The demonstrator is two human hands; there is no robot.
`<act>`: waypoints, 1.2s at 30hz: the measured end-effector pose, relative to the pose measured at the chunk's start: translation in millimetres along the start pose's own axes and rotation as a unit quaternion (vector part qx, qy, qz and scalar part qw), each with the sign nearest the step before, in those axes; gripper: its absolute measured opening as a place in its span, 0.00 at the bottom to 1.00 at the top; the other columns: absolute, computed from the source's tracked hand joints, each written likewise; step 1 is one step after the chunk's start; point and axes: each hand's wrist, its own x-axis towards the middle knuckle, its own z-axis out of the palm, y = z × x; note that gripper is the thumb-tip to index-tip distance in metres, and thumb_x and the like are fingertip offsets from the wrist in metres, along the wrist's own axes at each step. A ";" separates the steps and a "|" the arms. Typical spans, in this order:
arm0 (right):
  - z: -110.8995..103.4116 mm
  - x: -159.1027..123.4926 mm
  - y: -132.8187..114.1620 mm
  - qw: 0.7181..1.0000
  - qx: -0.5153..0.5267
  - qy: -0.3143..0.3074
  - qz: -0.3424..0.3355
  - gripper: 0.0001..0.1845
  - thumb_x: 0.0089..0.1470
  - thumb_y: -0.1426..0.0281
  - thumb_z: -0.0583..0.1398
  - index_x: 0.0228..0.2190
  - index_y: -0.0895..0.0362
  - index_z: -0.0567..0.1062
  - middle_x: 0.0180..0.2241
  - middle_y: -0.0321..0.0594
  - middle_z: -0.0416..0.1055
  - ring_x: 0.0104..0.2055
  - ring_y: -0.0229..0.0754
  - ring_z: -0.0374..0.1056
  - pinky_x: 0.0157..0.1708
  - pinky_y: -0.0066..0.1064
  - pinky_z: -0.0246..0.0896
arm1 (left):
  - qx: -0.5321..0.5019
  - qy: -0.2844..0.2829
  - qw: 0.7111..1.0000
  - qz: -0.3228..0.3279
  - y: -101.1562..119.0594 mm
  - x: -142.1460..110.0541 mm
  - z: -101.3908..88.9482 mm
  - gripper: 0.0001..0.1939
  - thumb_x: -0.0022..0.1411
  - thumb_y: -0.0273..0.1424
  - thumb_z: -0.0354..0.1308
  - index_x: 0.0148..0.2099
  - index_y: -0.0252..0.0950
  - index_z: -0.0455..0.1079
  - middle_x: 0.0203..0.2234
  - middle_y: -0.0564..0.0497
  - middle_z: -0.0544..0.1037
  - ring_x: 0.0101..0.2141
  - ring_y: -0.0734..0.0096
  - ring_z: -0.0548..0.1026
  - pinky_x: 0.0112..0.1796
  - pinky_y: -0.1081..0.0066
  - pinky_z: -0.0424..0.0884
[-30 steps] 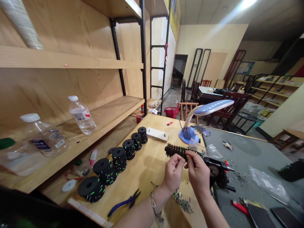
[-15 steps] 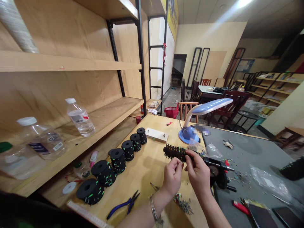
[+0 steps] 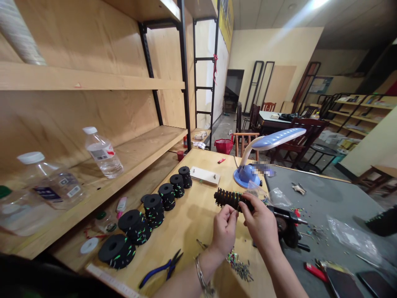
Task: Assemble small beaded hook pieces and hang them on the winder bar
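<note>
A black ribbed roll (image 3: 228, 198) with small coloured bits in its grooves sits lengthwise on a black crank device (image 3: 287, 223) at the table's right side. My left hand (image 3: 225, 229) is pinched closed just below the roll; whatever lies between its fingertips is too small to make out. My right hand (image 3: 260, 217) has its thumb and fingers closed around the right part of the roll, covering that end. A pile of small coloured metal-like pieces (image 3: 240, 267) lies on the wooden table beneath my hands.
Several black foam spools (image 3: 135, 225) with coloured bits stand in a row on the left. Blue-handled pliers (image 3: 161, 271) lie in front. A blue desk lamp (image 3: 248, 174) and a white board with pegs (image 3: 204, 176) stand farther back. Bottles (image 3: 104, 153) line the shelf.
My right hand has shifted slightly to the right along the roll. My left hand stays pinched at nearly the same place.
</note>
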 end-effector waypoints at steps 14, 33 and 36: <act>-4.8 15.5 -27.4 0.974 -0.107 -0.128 0.153 0.11 0.53 0.69 0.56 0.38 0.52 0.75 0.42 0.41 0.76 0.37 0.47 0.73 0.30 0.31 0.61 | 0.006 -0.012 1.000 -0.007 -1.2 1.6 0.6 0.15 0.65 0.39 0.50 0.29 0.36 0.60 0.19 0.59 0.57 0.22 0.77 0.54 0.23 0.75 0.52; -50.1 -48.3 18.9 0.964 0.161 0.015 0.213 0.21 0.52 0.57 0.59 0.42 0.58 0.76 0.14 0.32 0.69 0.17 0.41 0.67 0.18 0.27 0.59 | -0.066 0.046 0.994 -0.073 -26.5 -13.0 12.2 0.19 0.52 0.34 0.65 0.46 0.35 0.67 0.39 0.47 0.76 0.23 0.79 0.67 0.26 0.76 0.63; -51.9 -68.0 29.6 0.961 0.166 0.005 0.223 0.20 0.51 0.55 0.59 0.39 0.58 0.77 0.14 0.33 0.69 0.17 0.40 0.67 0.18 0.27 0.59 | -0.100 0.015 0.990 -0.097 -30.1 -11.2 21.5 0.22 0.51 0.36 0.65 0.46 0.36 0.65 0.41 0.46 0.76 0.20 0.82 0.65 0.20 0.77 0.60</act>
